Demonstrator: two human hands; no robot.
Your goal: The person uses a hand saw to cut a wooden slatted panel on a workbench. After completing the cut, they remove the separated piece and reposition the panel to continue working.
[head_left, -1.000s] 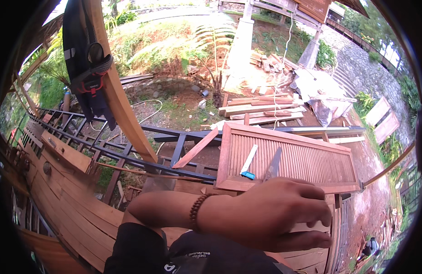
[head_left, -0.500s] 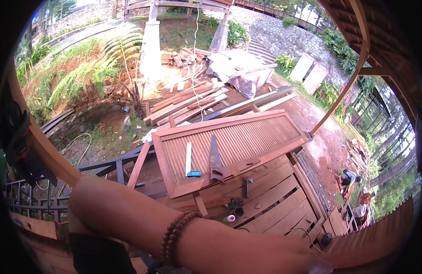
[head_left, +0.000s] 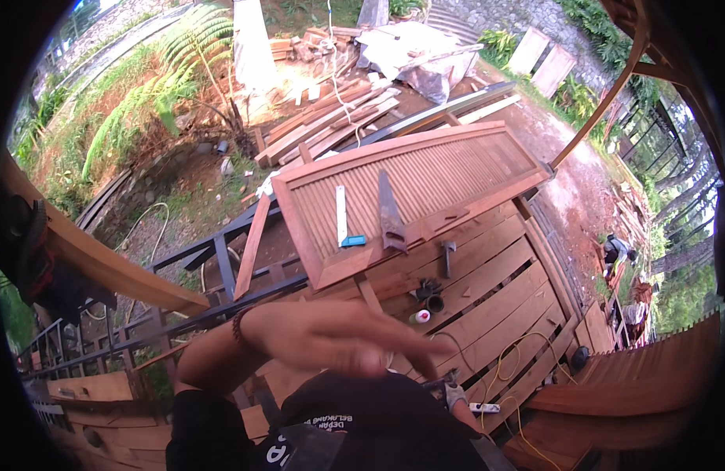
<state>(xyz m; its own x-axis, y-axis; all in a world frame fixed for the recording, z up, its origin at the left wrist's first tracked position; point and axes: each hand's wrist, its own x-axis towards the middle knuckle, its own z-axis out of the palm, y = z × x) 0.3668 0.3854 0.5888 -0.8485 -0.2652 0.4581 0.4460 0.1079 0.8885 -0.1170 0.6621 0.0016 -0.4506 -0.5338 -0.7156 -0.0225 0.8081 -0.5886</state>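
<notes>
My left hand [head_left: 339, 334] hovers in front of my black shirt, fingers stretched out and slightly blurred, holding nothing. A dark bead bracelet circles that wrist. My right hand [head_left: 455, 396] shows only in part beside my shirt, with something greyish on it; its fingers cannot be made out. Beyond my hands lies a louvred wooden panel [head_left: 490, 199] with a plain frame. A handsaw [head_left: 389, 210] and a try square [head_left: 342, 216] with a blue stock rest on it. A hammer-like tool [head_left: 446, 257], a dark cup [head_left: 434, 303] and a small white bottle [head_left: 420, 316] are on the planks nearer me.
Plank decking [head_left: 496, 306] with gaps carries a yellow cord [head_left: 500, 365] and a white power strip [head_left: 485, 407]. A dark metal railing [head_left: 223, 263] runs at left, near a curved timber [head_left: 103, 251]. Stacked lumber [head_left: 331, 125] lies beyond. Another person [head_left: 616, 250] is at far right.
My left arm has drawn back from the lower right toward my body, and its hand now shows with fingers extended. The view has tilted down, bringing my shirt and right hand into sight.
</notes>
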